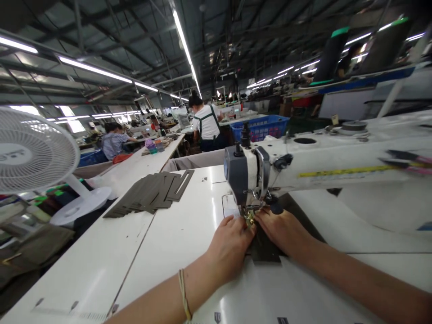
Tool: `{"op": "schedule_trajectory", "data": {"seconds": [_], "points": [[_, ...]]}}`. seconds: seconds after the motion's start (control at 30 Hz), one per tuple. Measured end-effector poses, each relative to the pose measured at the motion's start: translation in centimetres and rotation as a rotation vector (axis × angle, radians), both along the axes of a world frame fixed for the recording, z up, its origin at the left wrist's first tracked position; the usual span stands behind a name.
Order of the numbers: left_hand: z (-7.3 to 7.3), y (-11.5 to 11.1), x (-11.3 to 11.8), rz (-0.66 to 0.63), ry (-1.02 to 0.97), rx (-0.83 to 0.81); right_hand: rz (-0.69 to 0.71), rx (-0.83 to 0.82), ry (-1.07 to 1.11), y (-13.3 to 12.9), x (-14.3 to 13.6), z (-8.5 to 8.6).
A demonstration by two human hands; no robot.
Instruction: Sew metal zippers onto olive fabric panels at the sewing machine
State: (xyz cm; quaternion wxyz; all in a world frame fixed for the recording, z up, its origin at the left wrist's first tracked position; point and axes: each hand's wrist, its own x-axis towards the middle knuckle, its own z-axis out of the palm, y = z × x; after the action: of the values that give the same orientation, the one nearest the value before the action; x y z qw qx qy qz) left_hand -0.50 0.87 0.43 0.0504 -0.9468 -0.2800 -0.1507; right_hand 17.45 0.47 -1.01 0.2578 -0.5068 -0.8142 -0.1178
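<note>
A white sewing machine [324,157] with a dark grey head end stands across the table. Beneath its needle area lies a dark fabric piece [266,247], one strip of it pointing toward me and another part running behind my right arm. My left hand [232,240] is closed at the left edge of the fabric, fingers curled beside a small brass-coloured fitting [249,218] near the presser foot. My right hand [280,227] grips the fabric from the right, fingertips close to the needle. The fingertips of both hands are partly hidden.
Overlapping grey-brown cut panels [148,193], some with slots, lie left on the white tabletop [182,243]. A white fan [33,153] stands farther left. Blurred scissors [408,159] rest on the machine arm. Beyond are a blue basket [259,128] and two seated people.
</note>
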Motion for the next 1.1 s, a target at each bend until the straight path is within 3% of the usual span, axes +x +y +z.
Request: {"op": "schedule_trajectory", "data": {"seconds": [0.17,0.47,0.8,0.93,1.1], "points": [[-0.1,-0.5,-0.1,0.034,0.033,-0.021,-0.115,-0.084,0.13,0.3,0.0,-0.3],[0.1,0.0,0.0,-0.003,0.024,-0.039,-0.157,-0.241,0.177,0.4,0.1,0.6],[0.2,0.5,0.2,-0.038,0.034,-0.036,-0.512,-0.244,0.154,2.2,-1.1,-0.7],[-0.2,0.3,-0.1,-0.045,-0.015,-0.011,-0.383,-0.221,0.117,0.4,-0.8,-0.1],[-1.0,-0.4,-0.5,-0.139,-0.175,0.011,0.119,-0.087,0.098,-4.0,0.0,-0.5]]}}
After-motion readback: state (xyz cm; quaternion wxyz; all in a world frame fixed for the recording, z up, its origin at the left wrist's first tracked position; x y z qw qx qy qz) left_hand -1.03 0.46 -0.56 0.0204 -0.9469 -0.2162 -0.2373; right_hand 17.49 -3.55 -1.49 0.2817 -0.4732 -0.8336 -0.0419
